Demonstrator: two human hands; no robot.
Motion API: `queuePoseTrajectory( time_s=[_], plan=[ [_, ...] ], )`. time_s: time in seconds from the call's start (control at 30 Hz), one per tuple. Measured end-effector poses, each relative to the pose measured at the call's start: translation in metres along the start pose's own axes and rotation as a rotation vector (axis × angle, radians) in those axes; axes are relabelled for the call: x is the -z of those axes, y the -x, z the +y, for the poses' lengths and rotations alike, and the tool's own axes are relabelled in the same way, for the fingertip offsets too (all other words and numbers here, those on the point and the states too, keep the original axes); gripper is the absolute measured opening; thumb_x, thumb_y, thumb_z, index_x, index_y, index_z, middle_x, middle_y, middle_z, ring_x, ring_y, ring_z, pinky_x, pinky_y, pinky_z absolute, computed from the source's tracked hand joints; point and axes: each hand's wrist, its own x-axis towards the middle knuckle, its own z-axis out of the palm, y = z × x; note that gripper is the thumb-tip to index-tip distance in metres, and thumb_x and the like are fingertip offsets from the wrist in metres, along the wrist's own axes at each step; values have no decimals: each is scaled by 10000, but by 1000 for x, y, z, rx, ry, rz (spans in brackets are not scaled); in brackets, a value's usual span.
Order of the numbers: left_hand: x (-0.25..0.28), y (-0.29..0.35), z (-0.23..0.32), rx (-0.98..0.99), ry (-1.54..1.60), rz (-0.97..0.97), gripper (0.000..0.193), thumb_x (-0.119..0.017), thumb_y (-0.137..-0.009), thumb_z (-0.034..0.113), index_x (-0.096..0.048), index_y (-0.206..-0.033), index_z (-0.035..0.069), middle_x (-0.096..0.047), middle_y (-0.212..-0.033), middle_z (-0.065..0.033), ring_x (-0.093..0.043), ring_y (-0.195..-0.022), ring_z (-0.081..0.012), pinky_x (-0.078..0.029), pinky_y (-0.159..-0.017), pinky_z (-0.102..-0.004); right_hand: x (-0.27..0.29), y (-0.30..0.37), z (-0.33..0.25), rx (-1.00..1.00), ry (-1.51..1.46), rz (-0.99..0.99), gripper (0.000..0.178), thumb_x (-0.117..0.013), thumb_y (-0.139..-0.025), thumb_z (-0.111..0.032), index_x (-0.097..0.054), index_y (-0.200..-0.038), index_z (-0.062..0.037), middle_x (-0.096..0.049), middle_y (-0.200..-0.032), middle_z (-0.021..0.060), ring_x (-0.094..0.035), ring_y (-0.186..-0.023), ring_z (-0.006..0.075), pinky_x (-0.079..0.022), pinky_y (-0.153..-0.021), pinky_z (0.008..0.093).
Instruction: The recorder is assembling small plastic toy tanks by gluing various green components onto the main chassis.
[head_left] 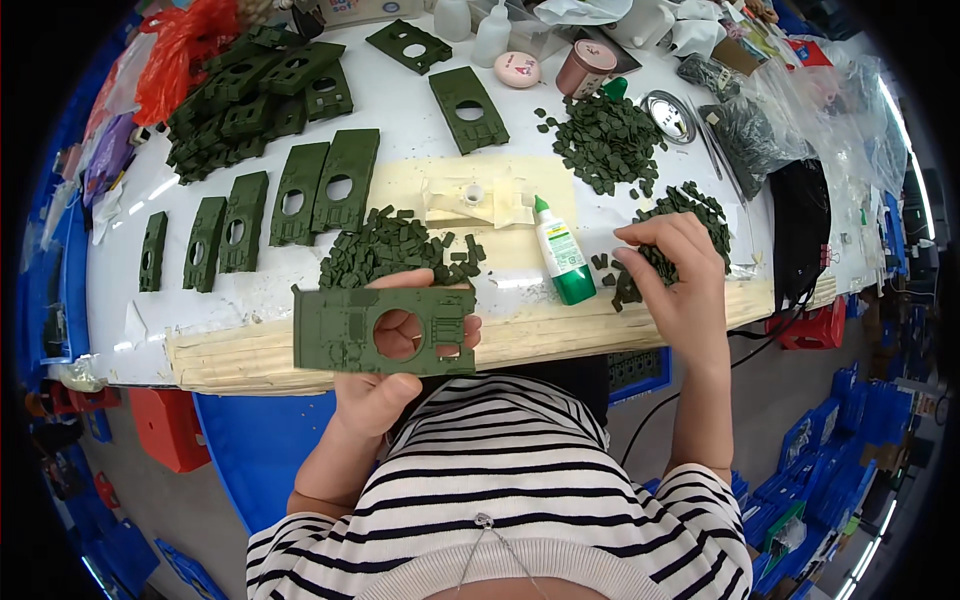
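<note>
Left hand [385,385]: our grip holds the green plate [383,329] flat. Right hand [680,285]: grip pinches narrow at small green pieces [640,275] on the surface [420,110], glue bottle [561,262] just left.

A row of green plates with round holes [262,213] lies at the left of the frame, below a heap of more plates [245,85] at the upper left. A pink tin [517,69] and a brown jar [585,68] stand at the top centre. A black bag [800,225] sits at the right.
</note>
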Motion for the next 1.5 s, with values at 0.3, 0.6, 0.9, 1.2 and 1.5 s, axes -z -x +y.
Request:
queuePoseTrajectory(
  time_s=[0.3,0.6,0.9,1.2,1.5],
  plan=[
    [-4,-12,2,-30,44,16,684,-676,-837,123,-308,-1396,-22,-467,-1346,-257,-584,-1142,-305,-552,-893,-432,-4,-3,13,-43,46,-245,115,-735,-734,-50,-672,-829,-37,-611,-780,59,-537,-798,241,-407,-799,352],
    [-2,-9,20,48,9,47,660,-603,-855,15,-259,-1419,-3,-420,-1382,-267,-569,-1140,-261,-572,-876,-410,1,-2,7,-210,-259,-120,101,-649,-802,45,-553,-831,29,-612,-744,71,-590,-686,128,-468,-659,252],
    [-9,-13,22,19,-95,140,700,-629,-816,106,-269,-1408,8,-436,-1347,-318,-580,-1130,-339,-598,-810,-417,-19,3,-34,-87,-493,16,127,-668,-755,91,-647,-864,29,-694,-827,100,-686,-800,154,-504,-736,242],
    [-7,-9,23,7,-54,83,619,-598,-870,-1,-279,-1401,9,-421,-1393,-247,-559,-1054,-199,-555,-880,-395,-31,-4,-72,8,-609,30,213,-675,-767,111,-693,-953,8,-724,-882,104,-699,-802,162,-539,-729,266],
    [-14,-14,20,15,-63,82,600,-579,-868,-32,-301,-1397,22,-443,-1381,-213,-558,-1072,-202,-554,-889,-391,-20,-1,-75,184,-375,6,137,-712,-746,79,-708,-860,3,-706,-799,106,-699,-752,196,-535,-664,246]
  ],
)
